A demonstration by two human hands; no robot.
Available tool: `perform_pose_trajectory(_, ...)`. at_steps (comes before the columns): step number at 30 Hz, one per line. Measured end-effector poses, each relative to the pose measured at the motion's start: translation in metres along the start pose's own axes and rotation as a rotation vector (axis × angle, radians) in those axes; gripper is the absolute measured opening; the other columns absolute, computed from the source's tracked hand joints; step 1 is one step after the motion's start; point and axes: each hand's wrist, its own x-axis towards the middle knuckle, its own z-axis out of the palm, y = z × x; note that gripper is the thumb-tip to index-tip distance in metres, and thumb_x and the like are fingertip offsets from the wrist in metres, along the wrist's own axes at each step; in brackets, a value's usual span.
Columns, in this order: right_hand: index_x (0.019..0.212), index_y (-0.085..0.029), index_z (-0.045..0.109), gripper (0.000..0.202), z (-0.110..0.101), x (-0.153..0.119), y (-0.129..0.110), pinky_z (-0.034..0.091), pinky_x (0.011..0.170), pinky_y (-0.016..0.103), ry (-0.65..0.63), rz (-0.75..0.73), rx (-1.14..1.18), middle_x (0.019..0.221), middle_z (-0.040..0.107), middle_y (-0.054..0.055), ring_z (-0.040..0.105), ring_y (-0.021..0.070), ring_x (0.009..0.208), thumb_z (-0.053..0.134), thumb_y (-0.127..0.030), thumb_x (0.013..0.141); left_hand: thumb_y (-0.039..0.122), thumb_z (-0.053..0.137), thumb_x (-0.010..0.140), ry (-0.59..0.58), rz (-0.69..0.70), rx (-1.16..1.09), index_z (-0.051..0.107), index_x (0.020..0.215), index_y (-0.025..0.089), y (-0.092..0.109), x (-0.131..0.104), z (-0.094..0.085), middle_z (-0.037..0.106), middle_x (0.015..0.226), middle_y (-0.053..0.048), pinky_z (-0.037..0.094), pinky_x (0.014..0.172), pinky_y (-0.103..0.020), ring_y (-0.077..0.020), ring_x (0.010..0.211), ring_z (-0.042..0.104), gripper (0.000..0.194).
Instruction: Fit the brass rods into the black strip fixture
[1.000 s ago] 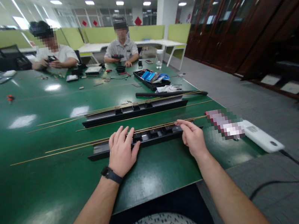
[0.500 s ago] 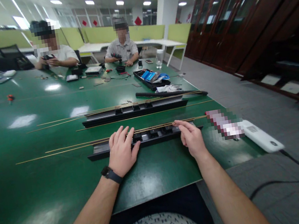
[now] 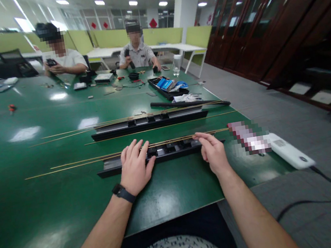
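A long black channel with a silvery inner face and several dark blocks in it lies across the table before me. Thin gold-coloured rods run along its top and stick out past both ends. Over the channel's left half lies my left hand, open, fingers spread across the rods, thumb on the near side. My right hand is closed in a pinch at the right part, thumb and forefinger on a thin gold-coloured rod. Its exact grip point is partly hidden by the fingers.
Beyond lies a second black channel with rods, then a black tube and a black tray of blue items. A pixelated phone-like object and white power bank-like device sit right. Two people sit opposite.
The front rod's left end has slid a little to the right, and my right hand shifted slightly right. My left hand stays put. The middle co-worker raised a dark tool and reached sideways.
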Motion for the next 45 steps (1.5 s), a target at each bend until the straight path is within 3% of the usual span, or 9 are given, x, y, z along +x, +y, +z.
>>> perform_pose_trajectory(4,0.116,-0.017,0.078,0.042,-0.0004,-0.0006,0.0013,0.026,0.032,0.022,-0.041,0.002,-0.027,0.114,0.080,0.012,0.042,0.0032,0.037,0.072,-0.047,0.088,0.041,0.053,0.103,0.002,-0.003,-0.008,0.056,0.149,0.019,0.0000,0.0001,0.0002,0.061,0.151,-0.016,0.031,0.124,-0.056,-0.0354,0.150,0.045,0.051)
perform_pose_trajectory(12,0.108,-0.015,0.077,0.036,-0.0012,0.0036,0.0031,0.024,0.031,0.022,0.137,0.007,0.021,0.109,0.080,0.011,0.042,0.0030,0.037,0.072,-0.042,0.085,0.041,0.054,0.103,0.004,-0.007,-0.029,0.057,0.150,0.019,-0.0007,0.0000,0.0004,0.061,0.151,-0.017,0.031,0.124,-0.055,-0.0359,0.151,0.045,0.052)
perform_pose_trajectory(21,0.119,-0.018,0.077,0.043,0.0008,-0.0025,-0.0009,0.026,0.033,0.022,-0.089,0.010,-0.032,0.117,0.079,0.013,0.042,0.0028,0.037,0.072,-0.048,0.088,0.041,0.054,0.103,-0.001,-0.010,-0.023,0.056,0.150,0.019,-0.0003,0.0001,0.0004,0.061,0.151,-0.017,0.031,0.124,-0.056,-0.0356,0.151,0.045,0.053)
perform_pose_trajectory(30,0.113,-0.016,0.076,0.039,-0.0013,0.0024,0.0024,0.027,0.033,0.022,0.097,0.009,-0.004,0.112,0.079,0.012,0.043,0.0037,0.038,0.071,-0.043,0.086,0.040,0.055,0.102,0.000,-0.011,-0.030,0.056,0.151,0.020,-0.0005,0.0000,0.0009,0.060,0.151,-0.016,0.031,0.124,-0.056,-0.0356,0.151,0.045,0.053)
perform_pose_trajectory(38,0.120,-0.019,0.077,0.044,-0.0001,-0.0018,0.0001,0.027,0.033,0.022,-0.105,0.012,-0.028,0.119,0.078,0.013,0.043,0.0027,0.038,0.074,-0.049,0.087,0.041,0.053,0.103,-0.001,-0.004,-0.012,0.056,0.150,0.019,-0.0001,0.0001,-0.0001,0.061,0.151,-0.017,0.031,0.124,-0.056,-0.0355,0.151,0.045,0.051)
perform_pose_trajectory(45,0.111,-0.017,0.078,0.041,-0.0012,0.0025,0.0023,0.027,0.033,0.022,0.122,0.010,-0.026,0.112,0.079,0.011,0.042,0.0033,0.038,0.072,-0.048,0.085,0.041,0.053,0.102,-0.007,-0.013,-0.032,0.055,0.151,0.020,-0.0003,0.0002,-0.0003,0.060,0.151,-0.017,0.031,0.124,-0.057,-0.0357,0.151,0.044,0.053)
